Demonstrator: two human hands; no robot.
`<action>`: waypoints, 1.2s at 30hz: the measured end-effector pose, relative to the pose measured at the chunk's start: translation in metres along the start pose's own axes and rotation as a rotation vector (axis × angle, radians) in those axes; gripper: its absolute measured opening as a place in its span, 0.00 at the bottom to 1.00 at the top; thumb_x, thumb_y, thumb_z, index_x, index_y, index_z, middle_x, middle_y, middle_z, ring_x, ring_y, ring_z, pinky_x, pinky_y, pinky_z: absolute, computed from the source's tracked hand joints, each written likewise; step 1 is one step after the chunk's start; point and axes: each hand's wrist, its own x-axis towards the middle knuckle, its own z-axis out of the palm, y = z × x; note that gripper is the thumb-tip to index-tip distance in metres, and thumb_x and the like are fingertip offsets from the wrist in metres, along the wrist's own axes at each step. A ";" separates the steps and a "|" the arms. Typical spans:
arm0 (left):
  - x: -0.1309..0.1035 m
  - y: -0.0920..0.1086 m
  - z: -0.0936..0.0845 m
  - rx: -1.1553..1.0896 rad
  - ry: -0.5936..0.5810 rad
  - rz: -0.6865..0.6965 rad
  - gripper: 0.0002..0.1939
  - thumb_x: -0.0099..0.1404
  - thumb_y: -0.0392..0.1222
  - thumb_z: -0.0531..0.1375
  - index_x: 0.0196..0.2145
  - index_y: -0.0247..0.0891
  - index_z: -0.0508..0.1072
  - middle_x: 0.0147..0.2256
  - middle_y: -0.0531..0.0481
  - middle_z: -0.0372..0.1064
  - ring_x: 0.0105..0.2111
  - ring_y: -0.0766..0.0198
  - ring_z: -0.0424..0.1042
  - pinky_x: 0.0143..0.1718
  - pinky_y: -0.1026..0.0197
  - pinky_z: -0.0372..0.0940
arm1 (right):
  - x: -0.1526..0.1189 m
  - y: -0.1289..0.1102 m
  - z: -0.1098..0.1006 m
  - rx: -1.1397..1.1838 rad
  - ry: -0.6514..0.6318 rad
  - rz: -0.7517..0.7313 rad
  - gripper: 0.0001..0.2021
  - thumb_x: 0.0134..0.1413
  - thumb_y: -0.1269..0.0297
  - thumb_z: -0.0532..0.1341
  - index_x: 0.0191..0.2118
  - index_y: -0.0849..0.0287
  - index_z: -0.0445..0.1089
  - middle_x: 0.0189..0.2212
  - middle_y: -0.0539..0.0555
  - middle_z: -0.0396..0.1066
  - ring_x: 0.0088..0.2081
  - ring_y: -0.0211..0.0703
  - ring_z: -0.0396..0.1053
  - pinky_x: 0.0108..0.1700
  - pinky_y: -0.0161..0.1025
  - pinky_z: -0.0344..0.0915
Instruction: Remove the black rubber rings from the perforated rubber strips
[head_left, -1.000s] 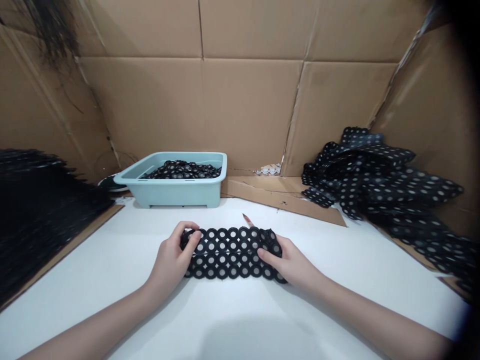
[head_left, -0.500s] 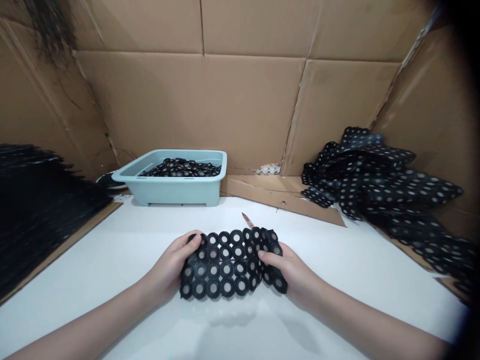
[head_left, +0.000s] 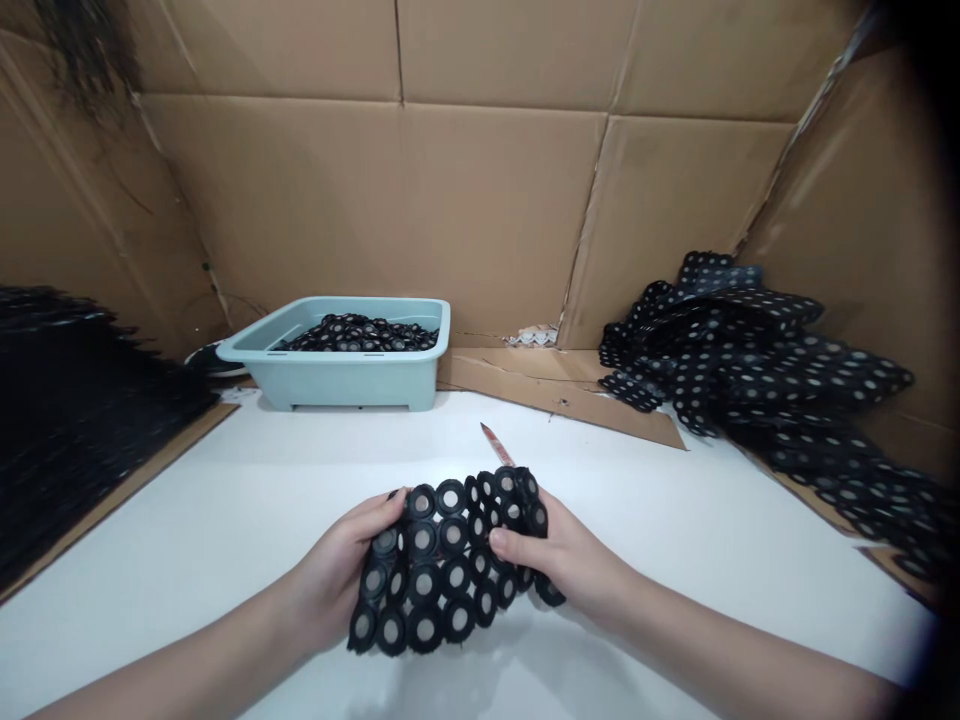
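Observation:
A black sheet of joined rings (head_left: 424, 580) with pale round centres hangs above the white table between my hands. My left hand (head_left: 341, 560) grips its left end, thumb on top near the upper corner. At the other end my right hand (head_left: 559, 545) is closed on the folded part, its thumb pressing the front. The sheet is bent and bunched toward the right. Just behind its upper edge lies a slim reddish pointed tool (head_left: 496, 444), partly hidden by the sheet. Most fingers of both hands are out of sight behind the material.
A light blue basin (head_left: 352, 382) holding loose black ring pieces stands at the back. Ring sheets (head_left: 742, 350) are heaped at the right. A dark stack (head_left: 82, 410) fills the left side. Cardboard walls (head_left: 495, 210) enclose the white table (head_left: 225, 500).
Both hands have come lower and slightly closer together. The sheet is more bunched and tilted, and more of the pointed tool shows behind it.

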 end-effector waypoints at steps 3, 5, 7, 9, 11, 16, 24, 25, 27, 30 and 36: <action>0.000 -0.001 0.001 -0.039 0.035 -0.080 0.08 0.55 0.45 0.58 0.31 0.39 0.69 0.32 0.48 0.71 0.33 0.57 0.71 0.34 0.57 0.65 | -0.001 0.001 0.001 -0.056 0.003 -0.056 0.44 0.46 0.66 0.62 0.60 0.46 0.29 0.46 0.54 0.62 0.47 0.45 0.63 0.50 0.47 0.58; 0.000 -0.001 0.000 -0.041 0.013 -0.124 0.13 0.55 0.51 0.57 0.32 0.39 0.69 0.32 0.46 0.71 0.34 0.54 0.70 0.34 0.54 0.65 | -0.002 0.002 0.002 -0.129 0.033 -0.094 0.44 0.46 0.66 0.62 0.60 0.46 0.28 0.49 0.54 0.59 0.48 0.45 0.61 0.51 0.47 0.56; -0.001 -0.001 0.000 0.009 -0.050 -0.070 0.17 0.54 0.54 0.58 0.34 0.38 0.68 0.33 0.45 0.70 0.35 0.53 0.70 0.34 0.53 0.65 | -0.002 0.003 0.003 -0.172 0.065 -0.096 0.44 0.46 0.65 0.62 0.60 0.46 0.30 0.51 0.56 0.57 0.49 0.47 0.60 0.50 0.48 0.58; -0.003 -0.001 0.001 0.118 -0.120 0.039 0.17 0.51 0.48 0.62 0.37 0.37 0.67 0.35 0.44 0.69 0.36 0.54 0.69 0.36 0.55 0.64 | -0.002 0.003 0.003 -0.144 0.060 -0.093 0.43 0.47 0.65 0.61 0.60 0.47 0.30 0.51 0.55 0.58 0.48 0.47 0.61 0.49 0.48 0.59; -0.006 -0.001 0.005 0.233 -0.145 0.112 0.17 0.49 0.39 0.64 0.37 0.37 0.66 0.37 0.45 0.69 0.37 0.56 0.69 0.38 0.57 0.63 | -0.002 0.003 0.004 -0.090 0.037 -0.104 0.43 0.48 0.66 0.60 0.60 0.47 0.28 0.49 0.54 0.60 0.48 0.45 0.62 0.50 0.48 0.58; -0.009 0.000 0.012 0.338 -0.050 0.143 0.12 0.50 0.36 0.63 0.32 0.37 0.64 0.35 0.48 0.68 0.36 0.58 0.68 0.36 0.60 0.62 | -0.001 0.005 0.001 -0.107 0.075 -0.084 0.40 0.46 0.64 0.61 0.60 0.47 0.34 0.51 0.55 0.59 0.47 0.47 0.62 0.49 0.50 0.59; -0.007 -0.005 0.009 0.311 -0.096 0.100 0.13 0.48 0.35 0.62 0.30 0.39 0.61 0.29 0.53 0.65 0.31 0.60 0.68 0.32 0.59 0.63 | 0.000 0.010 0.002 -0.274 0.133 -0.063 0.27 0.45 0.64 0.60 0.53 0.54 0.54 0.50 0.54 0.59 0.48 0.47 0.61 0.50 0.47 0.58; -0.007 -0.006 0.009 0.295 -0.099 0.091 0.14 0.48 0.35 0.62 0.31 0.40 0.60 0.29 0.53 0.65 0.31 0.60 0.68 0.32 0.59 0.63 | 0.000 0.010 0.003 -0.295 0.144 -0.069 0.25 0.46 0.65 0.60 0.52 0.55 0.55 0.50 0.54 0.59 0.48 0.47 0.60 0.50 0.47 0.58; -0.008 -0.007 0.009 0.265 -0.102 0.077 0.16 0.48 0.34 0.62 0.33 0.41 0.59 0.30 0.53 0.65 0.32 0.59 0.68 0.33 0.57 0.63 | 0.000 0.008 0.006 -0.317 0.155 -0.084 0.25 0.46 0.67 0.59 0.51 0.55 0.55 0.50 0.54 0.59 0.48 0.46 0.60 0.50 0.45 0.58; -0.008 -0.008 0.010 0.240 -0.108 0.079 0.18 0.47 0.33 0.62 0.34 0.42 0.58 0.30 0.53 0.65 0.32 0.58 0.68 0.34 0.56 0.63 | 0.001 0.005 0.008 -0.302 0.142 -0.109 0.26 0.46 0.68 0.59 0.52 0.55 0.54 0.48 0.53 0.60 0.49 0.44 0.60 0.50 0.44 0.58; -0.008 -0.003 0.011 0.257 -0.120 0.037 0.19 0.45 0.34 0.62 0.32 0.43 0.57 0.29 0.54 0.65 0.31 0.57 0.68 0.32 0.54 0.64 | 0.004 0.001 0.007 -0.285 0.105 -0.058 0.15 0.45 0.67 0.60 0.42 0.59 0.62 0.39 0.53 0.67 0.42 0.44 0.65 0.45 0.44 0.61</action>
